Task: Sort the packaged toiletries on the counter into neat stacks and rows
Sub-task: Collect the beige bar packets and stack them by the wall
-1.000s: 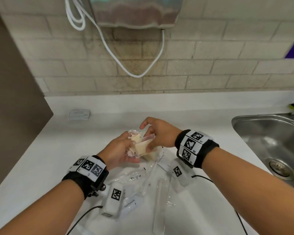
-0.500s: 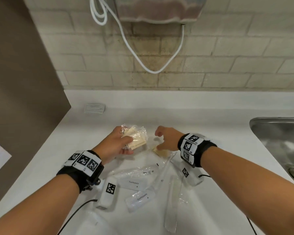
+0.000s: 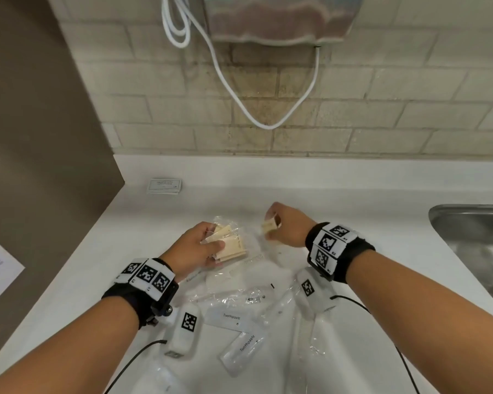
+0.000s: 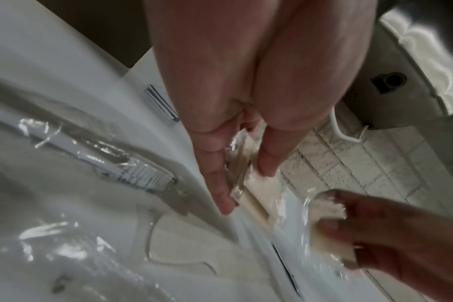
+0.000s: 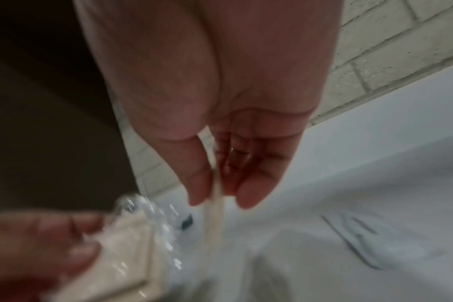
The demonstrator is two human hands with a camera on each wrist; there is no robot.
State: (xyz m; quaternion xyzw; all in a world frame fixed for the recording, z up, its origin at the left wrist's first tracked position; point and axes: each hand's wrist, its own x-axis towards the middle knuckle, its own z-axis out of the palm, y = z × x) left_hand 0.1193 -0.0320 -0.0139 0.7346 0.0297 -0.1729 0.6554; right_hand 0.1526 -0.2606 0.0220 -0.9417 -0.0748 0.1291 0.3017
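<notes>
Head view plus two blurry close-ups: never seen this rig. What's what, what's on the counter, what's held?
No robot: a person wearing tracking wristbands. The wide picture comes from a head camera; the close-ups come from wrist cameras looking along each hand.

The left hand grips a bundle of cream packets in clear wrap. The right hand pinches one more cream packet, lifted off the white counter.

Lying loose are two toothpaste tubes, wrapped toothbrushes and a stack of flat sachets. A steel sink sits right.
</notes>
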